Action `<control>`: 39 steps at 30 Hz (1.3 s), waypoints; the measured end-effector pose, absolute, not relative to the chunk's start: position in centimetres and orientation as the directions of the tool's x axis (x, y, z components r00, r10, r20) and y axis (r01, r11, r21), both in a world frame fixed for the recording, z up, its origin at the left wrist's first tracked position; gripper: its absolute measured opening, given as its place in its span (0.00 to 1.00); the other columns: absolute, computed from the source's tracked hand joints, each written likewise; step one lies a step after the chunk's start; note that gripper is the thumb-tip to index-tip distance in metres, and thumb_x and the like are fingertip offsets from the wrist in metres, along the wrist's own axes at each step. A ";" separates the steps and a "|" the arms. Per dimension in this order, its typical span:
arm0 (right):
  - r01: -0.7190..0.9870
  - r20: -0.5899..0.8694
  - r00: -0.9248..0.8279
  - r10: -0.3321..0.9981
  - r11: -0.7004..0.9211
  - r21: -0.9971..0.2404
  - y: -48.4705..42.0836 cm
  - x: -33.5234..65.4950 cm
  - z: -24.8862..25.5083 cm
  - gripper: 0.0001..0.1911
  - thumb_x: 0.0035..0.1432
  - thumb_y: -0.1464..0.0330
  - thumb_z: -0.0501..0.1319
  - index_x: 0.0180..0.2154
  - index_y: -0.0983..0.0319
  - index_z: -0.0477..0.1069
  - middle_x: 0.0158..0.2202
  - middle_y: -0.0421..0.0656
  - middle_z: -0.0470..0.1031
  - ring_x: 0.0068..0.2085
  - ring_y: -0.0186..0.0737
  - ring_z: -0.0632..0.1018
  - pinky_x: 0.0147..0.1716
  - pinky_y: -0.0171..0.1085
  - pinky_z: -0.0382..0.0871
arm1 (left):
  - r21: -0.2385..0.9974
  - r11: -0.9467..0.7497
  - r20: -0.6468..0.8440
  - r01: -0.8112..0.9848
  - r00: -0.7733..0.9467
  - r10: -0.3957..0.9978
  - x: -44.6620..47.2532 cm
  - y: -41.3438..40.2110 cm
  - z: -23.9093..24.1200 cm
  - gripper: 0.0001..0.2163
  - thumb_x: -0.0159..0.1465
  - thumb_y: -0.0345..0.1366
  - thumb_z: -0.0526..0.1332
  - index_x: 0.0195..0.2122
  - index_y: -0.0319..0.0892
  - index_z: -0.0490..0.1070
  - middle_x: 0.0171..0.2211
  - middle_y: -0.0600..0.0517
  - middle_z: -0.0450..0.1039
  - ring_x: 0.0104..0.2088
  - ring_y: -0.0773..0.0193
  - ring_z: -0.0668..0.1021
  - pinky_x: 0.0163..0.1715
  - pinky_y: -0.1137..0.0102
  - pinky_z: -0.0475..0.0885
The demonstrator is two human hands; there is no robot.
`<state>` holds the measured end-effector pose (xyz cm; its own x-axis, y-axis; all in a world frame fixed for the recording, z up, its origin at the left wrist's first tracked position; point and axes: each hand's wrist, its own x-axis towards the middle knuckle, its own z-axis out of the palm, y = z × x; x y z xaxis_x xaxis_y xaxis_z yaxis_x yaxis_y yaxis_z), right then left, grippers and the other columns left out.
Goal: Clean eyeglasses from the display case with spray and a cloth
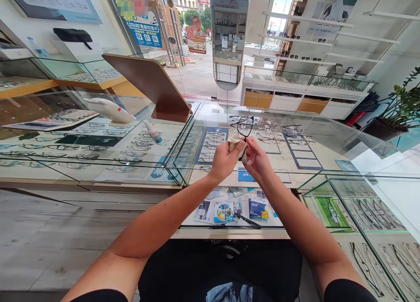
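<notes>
My left hand (224, 159) is closed on a pale beige cloth (233, 142), bunched around a dark part of the eyeglasses. Close against it, my right hand (257, 156) pinches the black-framed eyeglasses (245, 136). Their front rises above my fingers, over the glass counter. Cloth and fingers hide the rest of the frame, so I cannot tell exactly which part is covered.
Under the glass counter (210, 173) lie rows of eyeglasses. A white spray bottle (152, 131) and a brown-backed tabletop mirror (147, 81) stand on the left. Leaflets (224, 212) and a black pen (246, 220) lie nearer me. A potted plant (392, 114) is at right.
</notes>
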<state>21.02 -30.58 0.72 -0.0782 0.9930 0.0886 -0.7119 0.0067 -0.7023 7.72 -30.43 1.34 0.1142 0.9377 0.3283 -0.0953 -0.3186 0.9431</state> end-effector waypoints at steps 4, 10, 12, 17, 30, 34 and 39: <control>-0.671 0.096 -0.055 0.994 0.034 -0.741 -30.4 21.7 0.9 0.23 0.47 0.60 0.86 0.31 0.56 0.73 0.37 0.33 0.86 0.27 0.29 0.75 0.26 0.29 0.73 | 0.952 -0.253 0.285 -0.173 0.200 0.938 7.7 -29.4 0.8 0.36 0.57 0.74 0.74 0.41 0.41 0.84 0.31 0.51 0.81 0.34 0.62 0.80 0.37 0.69 0.75; -0.637 0.134 0.053 0.990 0.136 -0.758 -29.2 23.1 0.7 0.19 0.49 0.61 0.84 0.34 0.54 0.77 0.41 0.36 0.87 0.38 0.36 0.85 0.40 0.34 0.80 | 0.953 -0.220 0.272 -0.209 0.261 0.926 7.3 -28.3 0.6 0.37 0.54 0.78 0.73 0.36 0.43 0.82 0.31 0.48 0.81 0.36 0.59 0.81 0.41 0.66 0.78; -0.641 0.146 0.088 0.985 0.168 -0.749 -28.9 23.8 0.7 0.19 0.50 0.61 0.84 0.34 0.53 0.77 0.42 0.35 0.87 0.43 0.37 0.86 0.46 0.37 0.81 | 0.953 -0.224 0.270 -0.206 0.233 0.934 6.8 -27.7 0.7 0.37 0.54 0.79 0.72 0.36 0.44 0.82 0.33 0.47 0.83 0.39 0.56 0.82 0.44 0.64 0.79; -0.624 0.168 0.113 0.979 0.201 -0.755 -28.5 25.6 1.3 0.21 0.49 0.58 0.85 0.35 0.52 0.76 0.43 0.34 0.87 0.46 0.36 0.86 0.49 0.35 0.79 | 0.969 -0.248 0.247 -0.016 0.151 0.957 4.2 -24.8 0.3 0.37 0.59 0.77 0.69 0.42 0.44 0.83 0.38 0.46 0.83 0.39 0.56 0.80 0.39 0.65 0.75; -0.330 0.291 -0.058 0.955 0.257 -0.908 -29.5 26.2 5.1 0.16 0.55 0.57 0.80 0.34 0.54 0.76 0.38 0.39 0.88 0.47 0.39 0.86 0.53 0.38 0.77 | 0.571 -0.249 0.427 0.782 -0.024 0.904 -1.1 -20.7 -1.7 0.24 0.67 0.41 0.70 0.61 0.35 0.76 0.59 0.26 0.80 0.61 0.32 0.80 0.63 0.43 0.73; -0.169 0.353 -0.160 0.922 0.326 -0.930 -28.9 26.8 7.4 0.13 0.58 0.58 0.78 0.33 0.56 0.78 0.35 0.40 0.87 0.44 0.41 0.85 0.54 0.41 0.76 | 0.425 -0.641 0.761 0.639 0.132 0.635 0.0 -22.2 2.0 0.17 0.74 0.42 0.62 0.59 0.40 0.77 0.58 0.35 0.82 0.61 0.42 0.81 0.66 0.47 0.73; 0.023 0.432 -0.303 0.849 0.460 -0.888 -29.4 27.6 12.7 0.10 0.62 0.61 0.74 0.32 0.57 0.80 0.32 0.41 0.85 0.40 0.41 0.82 0.48 0.42 0.75 | 0.178 -0.877 0.900 0.446 0.287 0.328 1.3 -25.0 9.5 0.34 0.65 0.57 0.74 0.67 0.45 0.73 0.68 0.38 0.78 0.68 0.43 0.77 0.68 0.51 0.73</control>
